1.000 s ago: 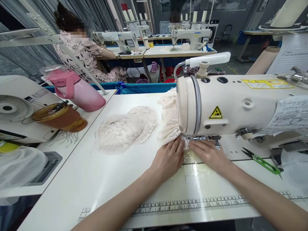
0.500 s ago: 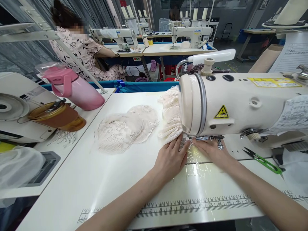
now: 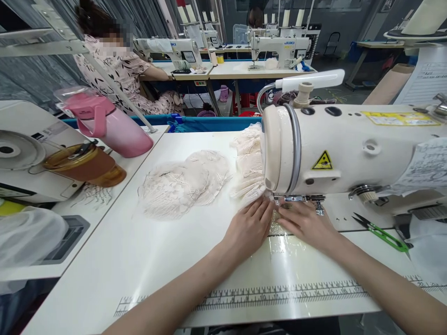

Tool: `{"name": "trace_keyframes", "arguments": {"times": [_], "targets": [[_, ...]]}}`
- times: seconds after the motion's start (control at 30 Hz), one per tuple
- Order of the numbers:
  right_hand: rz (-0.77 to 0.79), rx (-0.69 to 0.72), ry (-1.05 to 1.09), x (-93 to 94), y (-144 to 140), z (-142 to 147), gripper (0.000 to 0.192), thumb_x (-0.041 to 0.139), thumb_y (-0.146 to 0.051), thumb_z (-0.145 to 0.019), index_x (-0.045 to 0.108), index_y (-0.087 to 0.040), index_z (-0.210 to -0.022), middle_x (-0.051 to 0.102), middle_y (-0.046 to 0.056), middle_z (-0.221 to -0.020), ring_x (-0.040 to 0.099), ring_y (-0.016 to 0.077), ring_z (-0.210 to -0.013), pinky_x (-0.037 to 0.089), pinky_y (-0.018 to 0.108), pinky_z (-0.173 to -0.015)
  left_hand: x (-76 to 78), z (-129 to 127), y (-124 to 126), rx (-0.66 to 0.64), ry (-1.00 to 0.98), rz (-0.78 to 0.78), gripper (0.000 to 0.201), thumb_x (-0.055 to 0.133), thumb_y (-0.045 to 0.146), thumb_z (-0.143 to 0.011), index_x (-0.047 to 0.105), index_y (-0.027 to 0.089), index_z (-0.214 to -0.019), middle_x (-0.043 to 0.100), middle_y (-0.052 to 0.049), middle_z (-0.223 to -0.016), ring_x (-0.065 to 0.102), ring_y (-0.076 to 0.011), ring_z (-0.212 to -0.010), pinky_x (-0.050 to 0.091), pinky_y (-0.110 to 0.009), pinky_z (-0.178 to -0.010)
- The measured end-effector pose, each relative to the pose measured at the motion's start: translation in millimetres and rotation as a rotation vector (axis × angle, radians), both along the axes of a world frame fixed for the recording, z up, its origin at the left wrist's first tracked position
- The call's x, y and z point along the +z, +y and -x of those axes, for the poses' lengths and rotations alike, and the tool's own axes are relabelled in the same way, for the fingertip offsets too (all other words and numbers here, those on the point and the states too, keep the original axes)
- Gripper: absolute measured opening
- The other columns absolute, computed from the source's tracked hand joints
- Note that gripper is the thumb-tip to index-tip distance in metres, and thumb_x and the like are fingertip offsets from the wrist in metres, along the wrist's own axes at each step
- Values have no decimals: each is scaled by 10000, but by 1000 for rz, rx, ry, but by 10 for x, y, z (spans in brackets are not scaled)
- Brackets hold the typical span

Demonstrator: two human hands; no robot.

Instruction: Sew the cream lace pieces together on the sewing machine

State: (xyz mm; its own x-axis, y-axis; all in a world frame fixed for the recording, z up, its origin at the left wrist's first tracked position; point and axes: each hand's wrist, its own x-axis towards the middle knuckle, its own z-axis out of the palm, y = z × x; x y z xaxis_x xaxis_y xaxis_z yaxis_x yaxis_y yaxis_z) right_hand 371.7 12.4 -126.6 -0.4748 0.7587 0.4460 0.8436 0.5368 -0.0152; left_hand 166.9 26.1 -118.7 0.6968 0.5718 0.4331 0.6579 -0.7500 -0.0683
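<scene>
Cream, gathered lace fabric (image 3: 249,170) runs along the left of the sewing machine head (image 3: 314,144) and in under its presser foot area. My left hand (image 3: 247,225) is on the front edge of this fabric, fingers close together and closed on it beside the foot. On the other side, my right hand (image 3: 307,221) lies low on the machine bed, fingers stretched out with small gaps, tips at the foot. The needle and the fabric right under the head are hidden by the head and my fingers.
Flat lace pieces (image 3: 181,186) lie left of the machine. Green thread snips (image 3: 382,232) rest on the right. A pink bottle (image 3: 118,125) and a brown cup (image 3: 84,165) stand at left. A printed ruler (image 3: 261,298) follows the front edge. Beyond sits a person (image 3: 111,74).
My left hand's thumb has drawn in against its fingers, and the fabric has shifted slightly at the foot. My right hand has moved a little left, fingers more spread.
</scene>
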Motion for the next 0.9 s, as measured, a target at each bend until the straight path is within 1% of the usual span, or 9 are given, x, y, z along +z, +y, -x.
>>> {"name": "trace_keyframes", "arguments": {"times": [0.1,0.23,0.4,0.53,0.67,0.77,0.83,0.9], "targets": [[35,3,-20,12,-5,39,344,416,-425,-958,644,-241,-1138,651,76,-1137,624,191,-916,458,370,-850,21,-1,24,3,-22,-1,341,397,227,-962,588,62,-1192,625,-154,-1217,605,-253,-1125,509,-380,-958],[-1,-32,-27,1,-6,62,378,406,-458,-953,634,-247,-1169,652,97,-1119,624,204,-879,475,365,-771,8,-3,52,14,-32,11,328,425,229,-951,606,56,-1164,627,-169,-1207,611,-264,-1112,522,-380,-933],[-30,-24,-76,6,-4,70,390,395,-430,-964,611,-210,-1203,664,102,-1073,613,202,-923,469,369,-837,-19,-10,71,36,-26,1,326,417,228,-953,607,71,-1165,631,-153,-1207,612,-257,-1110,520,-377,-935],[-69,-30,-147,27,4,75,407,385,-435,-967,584,-205,-1238,666,101,-1072,612,207,-913,470,371,-803,-17,-11,84,30,-13,-19,331,426,237,-950,614,55,-1154,630,-157,-1208,614,-262,-1105,519,-368,-935],[-89,-35,-194,46,4,85,411,382,-430,-969,576,-198,-1248,673,95,-1052,610,209,-892,465,363,-764,-1,-14,100,30,-22,0,328,423,240,-954,614,66,-1156,631,-150,-1209,607,-260,-1119,520,-371,-938],[-98,-50,-193,60,2,76,408,396,-443,-962,582,-212,-1243,675,97,-1056,610,208,-889,454,346,-745,11,-25,106,43,-29,9,319,423,232,-957,613,72,-1157,628,-154,-1211,597,-261,-1135,524,-378,-932],[-98,-46,-176,73,4,49,358,410,-406,-963,604,-241,-1215,671,86,-1102,613,193,-862,446,355,-783,15,-34,105,45,-29,4,317,423,229,-956,614,71,-1154,628,-157,-1210,595,-264,-1138,528,-382,-925],[-80,-33,-154,91,11,8,304,413,-323,-964,629,-279,-1173,671,62,-1129,619,185,-837,435,389,-840,16,-43,102,49,-23,-2,314,422,226,-954,617,74,-1148,629,-157,-1208,593,-265,-1141,528,-384,-923]]}}
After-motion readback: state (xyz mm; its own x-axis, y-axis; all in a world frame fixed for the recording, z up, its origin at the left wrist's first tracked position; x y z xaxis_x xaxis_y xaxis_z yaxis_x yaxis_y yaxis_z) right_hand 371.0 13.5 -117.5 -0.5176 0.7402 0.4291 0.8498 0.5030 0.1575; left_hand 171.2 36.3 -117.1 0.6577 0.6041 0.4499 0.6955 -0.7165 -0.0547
